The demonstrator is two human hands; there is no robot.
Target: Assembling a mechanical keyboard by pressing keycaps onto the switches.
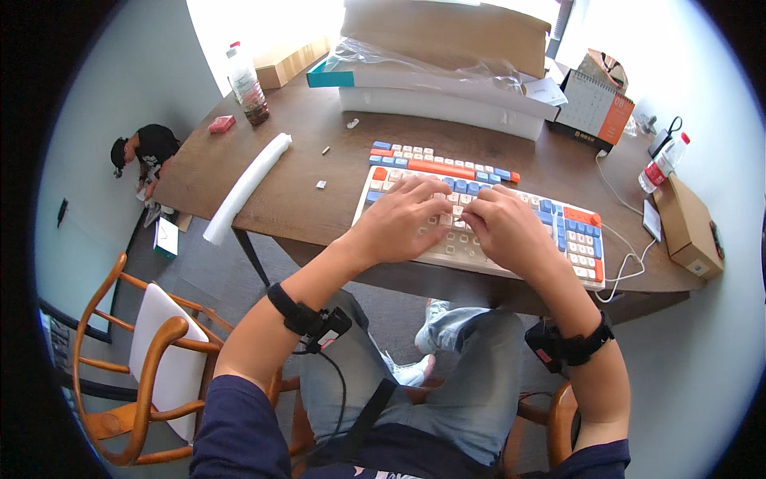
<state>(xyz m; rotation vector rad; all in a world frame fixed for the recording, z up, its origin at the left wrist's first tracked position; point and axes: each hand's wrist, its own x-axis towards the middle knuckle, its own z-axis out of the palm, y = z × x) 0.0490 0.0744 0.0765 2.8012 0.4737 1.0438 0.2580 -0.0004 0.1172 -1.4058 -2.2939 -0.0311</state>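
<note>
A white keyboard [586,267] with cream, blue and orange keycaps lies at the table's front edge, its lower middle part bare of caps. My left hand [407,215] rests over its left half, fingers bent forward and thumb spread apart, with nothing visible in it. Beside it, my right hand [503,227] is closed in a pinch above the middle of the keyboard. What sits between its fingertips is too small to make out. Behind the keyboard, loose keycaps [443,168] stand in rows, among them a long orange bar. The hands hide part of the keys.
On the brown table [295,184] lie a white foam roll [247,188], a small red packet [222,124] and a drink bottle [247,86]. An open box [447,80] with plastic wrap stands behind. At right are a desk calendar [590,108], another bottle [664,162], a cable [630,275] and a carton [686,227].
</note>
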